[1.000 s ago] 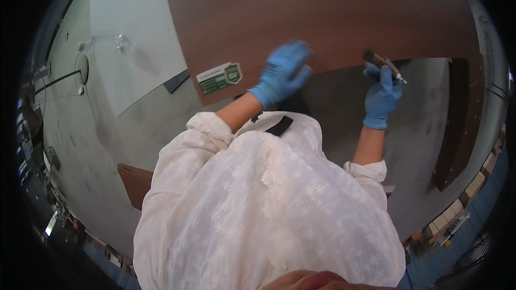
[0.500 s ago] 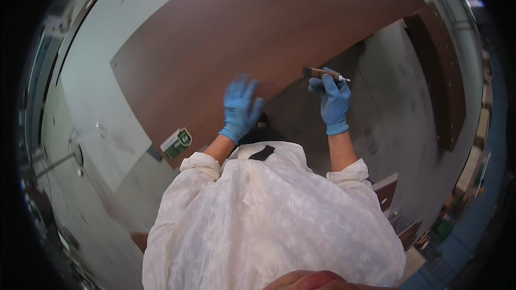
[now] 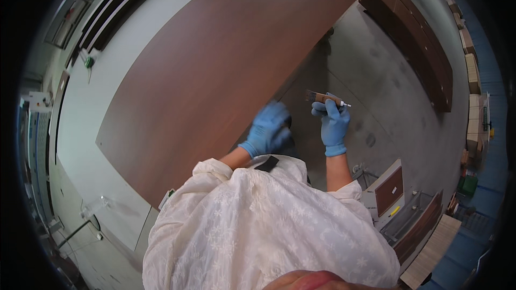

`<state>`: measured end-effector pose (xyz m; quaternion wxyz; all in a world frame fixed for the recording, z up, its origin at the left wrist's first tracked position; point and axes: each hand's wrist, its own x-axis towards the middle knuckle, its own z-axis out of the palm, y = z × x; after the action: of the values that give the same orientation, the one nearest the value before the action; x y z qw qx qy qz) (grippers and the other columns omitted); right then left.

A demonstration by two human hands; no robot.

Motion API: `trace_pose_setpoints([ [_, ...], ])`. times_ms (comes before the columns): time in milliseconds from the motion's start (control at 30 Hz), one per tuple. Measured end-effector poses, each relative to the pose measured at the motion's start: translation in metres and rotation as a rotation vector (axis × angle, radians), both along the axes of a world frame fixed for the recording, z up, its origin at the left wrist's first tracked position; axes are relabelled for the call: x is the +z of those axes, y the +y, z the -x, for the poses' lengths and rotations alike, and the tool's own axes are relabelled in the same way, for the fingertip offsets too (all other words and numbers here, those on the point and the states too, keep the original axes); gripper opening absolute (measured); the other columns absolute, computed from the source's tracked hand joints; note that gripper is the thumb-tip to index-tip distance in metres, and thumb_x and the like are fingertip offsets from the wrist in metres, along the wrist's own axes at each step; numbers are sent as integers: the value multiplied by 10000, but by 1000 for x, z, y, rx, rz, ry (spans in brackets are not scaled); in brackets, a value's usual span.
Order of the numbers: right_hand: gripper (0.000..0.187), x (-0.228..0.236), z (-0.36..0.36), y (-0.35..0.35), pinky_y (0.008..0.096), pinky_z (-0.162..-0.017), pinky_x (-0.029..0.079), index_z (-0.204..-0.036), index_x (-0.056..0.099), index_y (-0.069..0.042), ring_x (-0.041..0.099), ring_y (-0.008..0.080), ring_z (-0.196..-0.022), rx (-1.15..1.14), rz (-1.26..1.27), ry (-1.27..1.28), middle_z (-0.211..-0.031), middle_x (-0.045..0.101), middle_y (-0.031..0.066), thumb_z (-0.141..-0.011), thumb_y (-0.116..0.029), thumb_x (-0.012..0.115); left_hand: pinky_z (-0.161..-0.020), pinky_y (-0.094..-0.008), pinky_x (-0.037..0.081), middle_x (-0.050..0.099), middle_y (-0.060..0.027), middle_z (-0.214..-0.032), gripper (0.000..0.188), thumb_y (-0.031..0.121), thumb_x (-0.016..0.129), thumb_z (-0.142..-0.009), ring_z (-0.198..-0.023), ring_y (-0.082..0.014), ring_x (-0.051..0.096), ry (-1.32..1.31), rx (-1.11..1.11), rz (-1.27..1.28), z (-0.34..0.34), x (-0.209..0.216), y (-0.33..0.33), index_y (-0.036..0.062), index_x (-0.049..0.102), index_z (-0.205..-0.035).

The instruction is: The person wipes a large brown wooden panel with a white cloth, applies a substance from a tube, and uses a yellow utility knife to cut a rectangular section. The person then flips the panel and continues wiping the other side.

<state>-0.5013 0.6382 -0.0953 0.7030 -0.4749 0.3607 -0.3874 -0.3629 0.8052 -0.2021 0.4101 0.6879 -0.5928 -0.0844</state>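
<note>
My right hand (image 3: 334,126), in a blue glove, is closed around a small brown tube (image 3: 325,98) with a white nozzle that points to the right. The tube lies nearly level above the grey floor. My left hand (image 3: 266,129), gloved in blue too, is blurred by motion, with its fingers and thumb apart and nothing visible in it. It is by the near edge of a large reddish-brown board (image 3: 199,70), and I cannot tell whether it touches. The board lies on a pale work surface (image 3: 80,145).
Dark brown panels (image 3: 411,37) stand at the far right. Near my right elbow are a framed brown panel (image 3: 388,190) and a grey metal frame. Stacked boards (image 3: 475,123) line the right side. A small green object (image 3: 89,62) sits on the pale surface at far left.
My view has turned to the right, showing more of the panels near my right elbow. My left hand has swung right and nearer my body. The tube stays in my right hand.
</note>
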Motion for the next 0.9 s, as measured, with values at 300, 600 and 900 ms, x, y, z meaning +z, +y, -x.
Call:
trace_pose_setpoints([
  [300,310,3,42,-192,324,-722,614,-1254,616,48,738,211,-759,-92,67,89,-924,758,161,-1001,-127,642,-1230,-667,-10,196,-312,-1672,801,560,607,-927,-1574,-498,52,-193,390,-526,-16,-24,-180,59,458,-1534],
  [600,309,8,-34,-318,346,-806,649,-1270,607,44,757,221,-889,175,73,58,-1029,744,169,-979,-46,656,-1238,-593,176,372,-261,-1617,652,446,666,-927,-1537,-451,265,-46,648,-236,-49,-24,-277,78,563,-1455],
  [900,301,-13,-154,-410,305,-819,628,-1256,641,46,759,192,-938,416,235,100,-1030,765,133,-972,-45,685,-1242,-607,131,352,-273,-1626,689,469,637,-935,-1546,-467,229,-117,951,-375,-196,-52,-357,48,542,-1472],
])
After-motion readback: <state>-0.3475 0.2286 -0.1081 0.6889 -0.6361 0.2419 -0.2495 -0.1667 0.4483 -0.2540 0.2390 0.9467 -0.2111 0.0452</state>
